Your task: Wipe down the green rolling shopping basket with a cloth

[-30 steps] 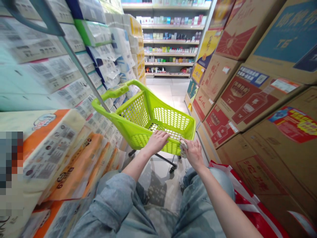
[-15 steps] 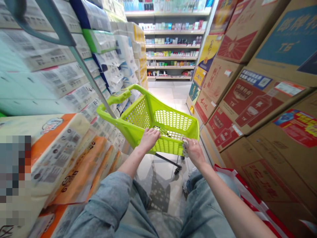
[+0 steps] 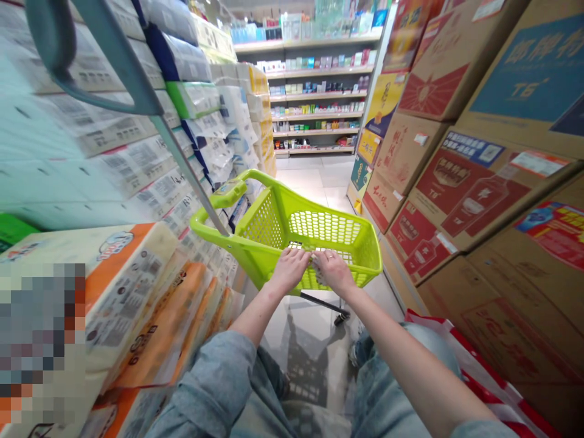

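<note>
A lime-green plastic shopping cart (image 3: 342, 234) stands in the aisle just ahead of my knees, its basket holding nothing I can see. My left hand (image 3: 290, 267) is curled over the near rim of the basket. My right hand (image 3: 334, 269) sits close beside it on the same rim, fingers closed around a small whitish crumpled thing (image 3: 316, 267) that I cannot make out. The cart's looped green handle (image 3: 225, 191) points away to the left. One black caster (image 3: 341, 317) shows under the basket.
Stacked packs of tissue and paper rolls (image 3: 132, 292) wall in the left side. Cardboard cartons (image 3: 460, 188) are stacked along the right. A red and white bag (image 3: 460, 353) lies by my right leg. Shelves of small goods (image 3: 319, 91) close the far end of the tiled aisle (image 3: 319, 182).
My right hand has slid left along the cart's rim until it lies next to my left hand. The cart has rolled slightly forward and right.
</note>
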The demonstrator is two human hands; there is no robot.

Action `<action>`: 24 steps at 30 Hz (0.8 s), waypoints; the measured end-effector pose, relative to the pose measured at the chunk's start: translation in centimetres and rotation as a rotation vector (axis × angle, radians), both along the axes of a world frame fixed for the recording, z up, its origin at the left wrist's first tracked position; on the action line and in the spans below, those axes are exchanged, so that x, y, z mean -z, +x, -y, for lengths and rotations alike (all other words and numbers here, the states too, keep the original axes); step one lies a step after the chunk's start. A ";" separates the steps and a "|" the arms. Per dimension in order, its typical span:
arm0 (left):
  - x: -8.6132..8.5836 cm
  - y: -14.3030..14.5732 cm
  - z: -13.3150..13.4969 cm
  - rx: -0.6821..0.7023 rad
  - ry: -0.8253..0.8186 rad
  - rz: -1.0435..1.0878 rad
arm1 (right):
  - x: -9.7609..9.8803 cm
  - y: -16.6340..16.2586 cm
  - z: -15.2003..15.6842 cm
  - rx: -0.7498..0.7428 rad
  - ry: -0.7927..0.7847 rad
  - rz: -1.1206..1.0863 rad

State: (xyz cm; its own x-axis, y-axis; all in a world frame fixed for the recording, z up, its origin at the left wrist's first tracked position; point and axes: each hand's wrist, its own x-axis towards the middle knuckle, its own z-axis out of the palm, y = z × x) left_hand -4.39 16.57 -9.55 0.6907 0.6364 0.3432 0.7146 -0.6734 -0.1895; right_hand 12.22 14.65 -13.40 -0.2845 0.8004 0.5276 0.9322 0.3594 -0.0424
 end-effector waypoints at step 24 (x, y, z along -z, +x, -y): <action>-5.0 0.1 2.1 -0.084 -0.037 -0.148 | -1.9 0.7 0.1 -0.135 0.022 -0.071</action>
State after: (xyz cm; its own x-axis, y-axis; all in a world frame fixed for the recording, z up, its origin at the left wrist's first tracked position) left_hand -4.31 14.44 -4.58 0.6761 0.7042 0.2166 0.7345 -0.6212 -0.2730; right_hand 12.90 14.56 -11.54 -0.3506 0.7452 0.5673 0.8702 0.4831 -0.0969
